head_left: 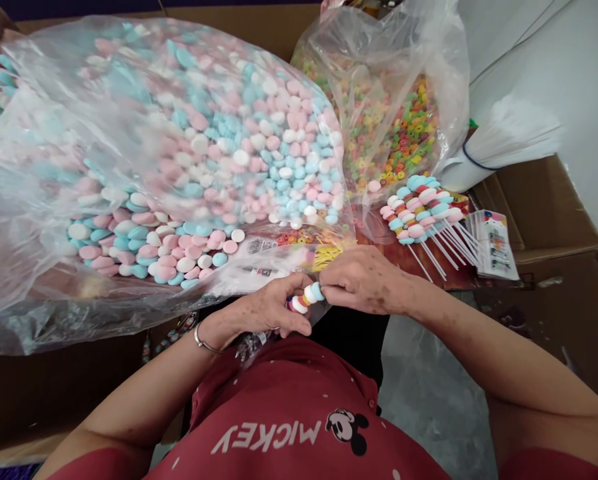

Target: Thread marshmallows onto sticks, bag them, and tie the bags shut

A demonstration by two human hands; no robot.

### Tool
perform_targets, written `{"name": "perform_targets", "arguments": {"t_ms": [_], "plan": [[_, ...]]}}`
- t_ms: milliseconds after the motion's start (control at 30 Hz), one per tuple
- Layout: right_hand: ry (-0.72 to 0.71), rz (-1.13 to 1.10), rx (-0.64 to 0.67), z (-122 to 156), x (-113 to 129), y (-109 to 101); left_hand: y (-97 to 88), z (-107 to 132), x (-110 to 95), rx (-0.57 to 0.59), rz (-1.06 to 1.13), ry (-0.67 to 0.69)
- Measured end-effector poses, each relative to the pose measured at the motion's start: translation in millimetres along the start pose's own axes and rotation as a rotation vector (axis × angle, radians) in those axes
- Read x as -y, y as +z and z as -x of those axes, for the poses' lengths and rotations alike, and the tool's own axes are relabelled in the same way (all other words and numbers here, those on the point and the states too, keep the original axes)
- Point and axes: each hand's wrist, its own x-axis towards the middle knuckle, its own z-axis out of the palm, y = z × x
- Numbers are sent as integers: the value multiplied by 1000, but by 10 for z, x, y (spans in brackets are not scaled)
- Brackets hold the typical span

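My left hand (271, 305) is wrapped around a candy skewer (307, 298) in front of my waist, its thumb along the near side. White, yellow and light-blue pieces show between the fingers; the lower end is hidden in the palm. Clear plastic film seems to lie around it. My right hand (363, 280) is closed at the skewer's light-blue end, and whatever its fingertips pinch is hidden. Just beyond the hands lies a bunch of yellow twist ties (327, 253).
A big clear bag of pink, white and blue candies (219, 153) fills the left. Behind it stands a bag of small ring candies (409, 133). At right lie finished-looking candy skewers (423, 207), printed cards (496, 243), a container of white sticks (469, 163) and a cardboard box (543, 207).
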Motion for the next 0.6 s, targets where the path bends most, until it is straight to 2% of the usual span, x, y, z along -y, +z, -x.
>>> {"name": "perform_targets", "arguments": {"t_ms": [100, 167, 267, 367, 433, 500, 600], "plan": [[155, -195, 153, -58, -13, 55, 67, -38, -9, -115, -290, 74], [201, -300, 196, -85, -31, 97, 114, -74, -1, -225, -487, 167], [188, -285, 149, -74, -52, 143, 164, -101, 17, -286, -600, 248], [94, -163, 18, -12, -71, 116, 182, -22, -14, -288, -543, 268], [40, -132, -44, 34, -89, 51, 174, 94, -72, -321, -466, 218], [29, -115, -65, 67, -111, -27, 149, 224, -138, -330, -386, 81], [7, -66, -73, 88, -141, -105, 87, 361, -194, -212, -250, -66]]}}
